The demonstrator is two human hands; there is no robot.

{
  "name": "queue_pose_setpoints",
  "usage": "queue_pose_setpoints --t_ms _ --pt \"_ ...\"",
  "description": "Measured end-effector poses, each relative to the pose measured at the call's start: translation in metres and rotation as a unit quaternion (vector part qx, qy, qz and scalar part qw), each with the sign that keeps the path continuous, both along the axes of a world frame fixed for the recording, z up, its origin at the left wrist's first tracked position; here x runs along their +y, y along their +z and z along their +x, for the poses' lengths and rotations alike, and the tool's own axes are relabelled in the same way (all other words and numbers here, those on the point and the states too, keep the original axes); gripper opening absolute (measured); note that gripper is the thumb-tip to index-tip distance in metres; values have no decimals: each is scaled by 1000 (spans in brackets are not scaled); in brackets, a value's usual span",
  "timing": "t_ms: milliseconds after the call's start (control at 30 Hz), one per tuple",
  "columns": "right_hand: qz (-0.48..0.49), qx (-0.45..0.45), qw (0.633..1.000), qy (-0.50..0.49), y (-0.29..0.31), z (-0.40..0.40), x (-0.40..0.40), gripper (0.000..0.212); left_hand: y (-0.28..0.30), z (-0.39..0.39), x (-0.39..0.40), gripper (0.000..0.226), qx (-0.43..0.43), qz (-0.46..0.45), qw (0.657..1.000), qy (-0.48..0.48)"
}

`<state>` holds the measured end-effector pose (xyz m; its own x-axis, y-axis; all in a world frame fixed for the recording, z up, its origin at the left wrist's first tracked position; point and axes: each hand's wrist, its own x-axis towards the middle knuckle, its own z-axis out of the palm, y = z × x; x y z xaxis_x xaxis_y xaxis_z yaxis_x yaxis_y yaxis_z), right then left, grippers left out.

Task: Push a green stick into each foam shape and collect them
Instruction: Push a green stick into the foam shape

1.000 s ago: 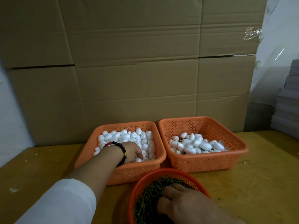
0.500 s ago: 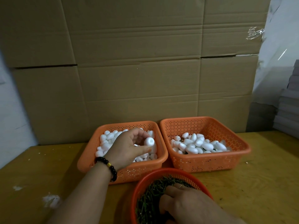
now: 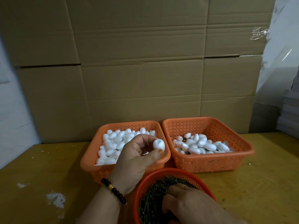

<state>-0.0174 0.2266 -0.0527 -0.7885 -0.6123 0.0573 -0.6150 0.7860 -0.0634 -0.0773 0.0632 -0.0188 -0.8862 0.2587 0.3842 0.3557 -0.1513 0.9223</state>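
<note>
My left hand (image 3: 134,160) pinches one white foam shape (image 3: 158,144) between thumb and fingers, lifted over the near right corner of the left orange basket (image 3: 90,154), which is full of plain white foam shapes. My right hand (image 3: 189,206) is down in the round orange basket (image 3: 161,172) of green sticks (image 3: 155,196), fingers curled into the pile; whether they hold a stick is hidden. The right orange basket (image 3: 242,152) holds several foam shapes, with bits of green showing among them.
A wall of large cardboard boxes (image 3: 145,70) stands right behind the baskets. The yellow wooden table (image 3: 40,167) has white foam crumbs at the left. Grey stacked sheets (image 3: 289,113) sit at the far right.
My left hand has come up out of the left basket with one foam shape and drawn back toward me. My right hand stays buried in the green sticks.
</note>
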Motion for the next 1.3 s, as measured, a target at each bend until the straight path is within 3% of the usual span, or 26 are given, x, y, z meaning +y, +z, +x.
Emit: queue_pose_setpoints --t_ms 200,633,767,900,1000,1100,1300 --pt "-6 -1 1000 4 -1 -1 1 28 9 7 2 35 -58 101 991 -60" --pt "2 -1 1000 6 0 0 0 29 16 12 2 15 -154 236 949 -142" --pt "3 0 1000 2 0 0 -1 30 16 14 6 32 -201 276 928 -152" --pt "9 3 1000 -1 0 0 -1 30 18 14 8 26 -272 317 893 -169" --pt "10 5 1000 -1 0 0 -1 30 16 12 9 37 -314 347 866 -175" --pt "10 2 1000 0 1 1 -1 31 15 11 9 28 -324 358 859 -171" --pt "14 1 1000 -2 2 1 -2 31 16 8 10 42 -350 383 839 -164"
